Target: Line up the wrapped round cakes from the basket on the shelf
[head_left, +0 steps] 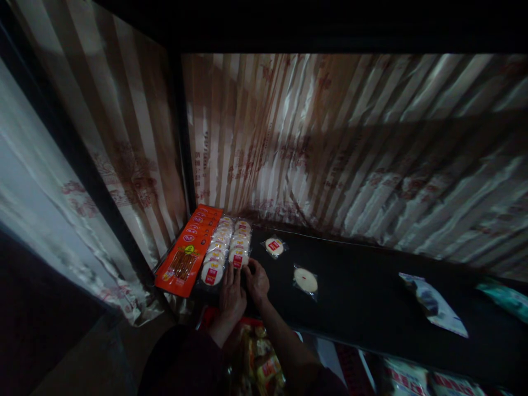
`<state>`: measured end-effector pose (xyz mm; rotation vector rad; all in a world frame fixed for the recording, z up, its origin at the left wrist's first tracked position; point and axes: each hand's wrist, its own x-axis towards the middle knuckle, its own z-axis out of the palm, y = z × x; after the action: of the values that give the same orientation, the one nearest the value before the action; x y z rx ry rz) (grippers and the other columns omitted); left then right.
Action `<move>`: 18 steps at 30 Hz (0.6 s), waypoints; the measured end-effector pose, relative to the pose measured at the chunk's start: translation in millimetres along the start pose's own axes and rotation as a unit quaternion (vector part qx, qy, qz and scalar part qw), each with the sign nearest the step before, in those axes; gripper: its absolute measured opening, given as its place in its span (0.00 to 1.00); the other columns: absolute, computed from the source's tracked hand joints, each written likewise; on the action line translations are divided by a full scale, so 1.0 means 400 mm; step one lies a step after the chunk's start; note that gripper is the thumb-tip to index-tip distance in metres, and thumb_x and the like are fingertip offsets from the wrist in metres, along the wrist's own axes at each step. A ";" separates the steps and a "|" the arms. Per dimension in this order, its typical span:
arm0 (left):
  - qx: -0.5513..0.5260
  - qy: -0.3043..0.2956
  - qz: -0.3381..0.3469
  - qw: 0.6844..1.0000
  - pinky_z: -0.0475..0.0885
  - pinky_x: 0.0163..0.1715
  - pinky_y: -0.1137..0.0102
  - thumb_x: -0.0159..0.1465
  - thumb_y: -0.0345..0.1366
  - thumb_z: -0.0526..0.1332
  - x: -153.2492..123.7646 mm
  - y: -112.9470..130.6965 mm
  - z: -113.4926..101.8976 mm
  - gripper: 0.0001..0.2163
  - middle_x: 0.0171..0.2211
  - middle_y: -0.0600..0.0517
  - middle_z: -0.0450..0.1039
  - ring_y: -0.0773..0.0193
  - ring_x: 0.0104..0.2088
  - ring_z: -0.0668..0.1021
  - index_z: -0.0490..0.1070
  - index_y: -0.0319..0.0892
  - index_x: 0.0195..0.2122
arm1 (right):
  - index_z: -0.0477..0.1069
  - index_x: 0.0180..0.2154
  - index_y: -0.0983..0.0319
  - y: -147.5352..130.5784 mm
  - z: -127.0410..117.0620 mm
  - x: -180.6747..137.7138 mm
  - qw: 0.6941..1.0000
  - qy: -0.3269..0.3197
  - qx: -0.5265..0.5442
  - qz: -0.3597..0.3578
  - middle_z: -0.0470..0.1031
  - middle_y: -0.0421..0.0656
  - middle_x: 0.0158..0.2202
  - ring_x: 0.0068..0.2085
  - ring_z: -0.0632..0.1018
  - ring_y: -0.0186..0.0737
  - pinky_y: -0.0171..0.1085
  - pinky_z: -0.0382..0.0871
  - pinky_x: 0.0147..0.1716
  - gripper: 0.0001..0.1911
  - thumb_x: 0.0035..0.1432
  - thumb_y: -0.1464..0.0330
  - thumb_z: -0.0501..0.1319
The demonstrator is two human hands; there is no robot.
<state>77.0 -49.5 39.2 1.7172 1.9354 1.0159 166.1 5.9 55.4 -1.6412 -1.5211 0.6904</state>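
Two overlapping rows of clear-wrapped round white crackers lie on the black shelf. My left hand has its fingers stretched forward, pinching the near edge of the front wrapped cracker in the right row. My right hand grips the same cracker's right corner with curled fingers. The left row's front wrapped cracker lies just left of my hands. Beside that row is an orange snack bag with a window showing brown sticks. My fingertips partly cover the held wrapper.
Two loose wrapped crackers, one with a red label and one plain side up, lie to the right on the black shelf. Farther right are a white pouch and a green packet. More packaged food sits below the shelf.
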 end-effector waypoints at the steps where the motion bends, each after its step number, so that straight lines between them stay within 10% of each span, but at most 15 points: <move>1: 0.007 -0.002 0.002 1.000 0.48 0.65 0.58 0.53 0.23 0.52 -0.001 0.000 0.002 0.30 0.66 0.44 0.50 0.54 0.66 0.53 0.60 0.37 0.60 | 0.73 0.44 0.55 -0.001 0.000 0.001 1.000 -0.001 0.000 -0.001 0.78 0.42 0.42 0.44 0.76 0.43 0.39 0.67 0.43 0.17 0.53 0.60 0.56; 18: 0.094 0.037 0.034 0.994 0.55 0.62 0.59 0.61 0.29 0.50 0.018 -0.018 0.033 0.23 0.63 0.42 0.56 0.53 0.63 0.60 0.62 0.38 0.59 | 0.73 0.45 0.56 -0.025 0.001 0.012 0.999 0.000 -0.033 -0.020 0.76 0.44 0.43 0.47 0.73 0.45 0.39 0.65 0.45 0.17 0.55 0.61 0.55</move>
<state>79.4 -39.2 26.5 1.8830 2.0903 0.9616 161.0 10.4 64.0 -1.6539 -1.5879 0.6251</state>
